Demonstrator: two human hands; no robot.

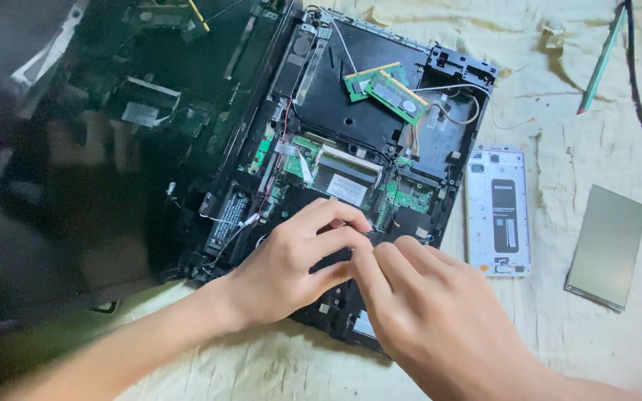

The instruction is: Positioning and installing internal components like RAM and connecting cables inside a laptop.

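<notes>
A white phone frame and grey panel lie on cream cloth

laptop: matt black plastic, bare green boards
screen: glossy black, reflective
cloth: cream, wrinkled, stained
phone: white plastic shell
panel: smooth grey, dull sheen
</notes>
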